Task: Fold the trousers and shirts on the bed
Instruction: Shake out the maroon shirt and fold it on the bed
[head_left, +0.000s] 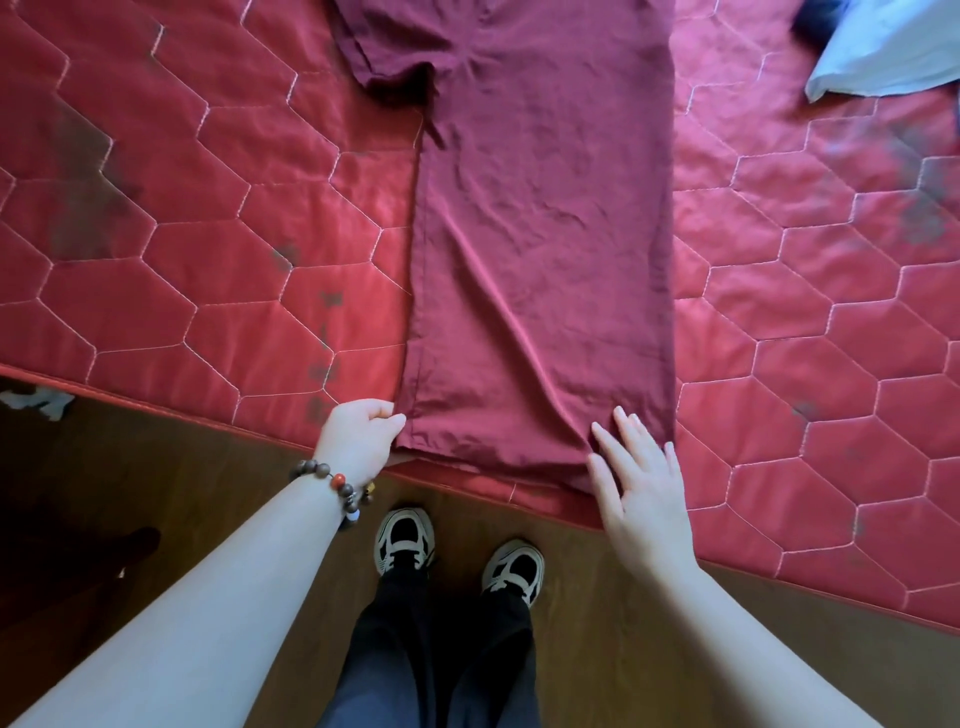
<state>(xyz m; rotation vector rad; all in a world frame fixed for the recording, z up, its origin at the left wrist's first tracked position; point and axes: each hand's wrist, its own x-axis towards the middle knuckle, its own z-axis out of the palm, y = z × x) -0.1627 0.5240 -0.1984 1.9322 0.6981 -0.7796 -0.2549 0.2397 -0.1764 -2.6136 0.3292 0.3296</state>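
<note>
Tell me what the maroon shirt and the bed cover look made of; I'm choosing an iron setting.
Maroon shirt: thin woven cloth, perhaps cotton, matte with slight sheen; it shows fine creases. Bed cover: quilted satin-like fabric, probably synthetic; glossy highlights and pale hexagonal stitching.

A shirt (545, 249) lies flat on the bed (208, 249), running lengthwise away from the person, its hem at the bed's near edge. The left hand (358, 441) grips the hem's left corner, its fingers (382, 413) curled at the cloth's edge; a bracelet (332, 486) sits on that wrist. The right hand (639, 483) rests on the hem's right part, fingers (628, 428) spread on the cloth. A sleeve (374, 47) lies far beyond the left fingers. Another garment (883, 52) lies on the bed well beyond and right of the right fingers. Two shoes (457, 556) stand on the floor (208, 493), nearer than the fingers and between the hands.
</note>
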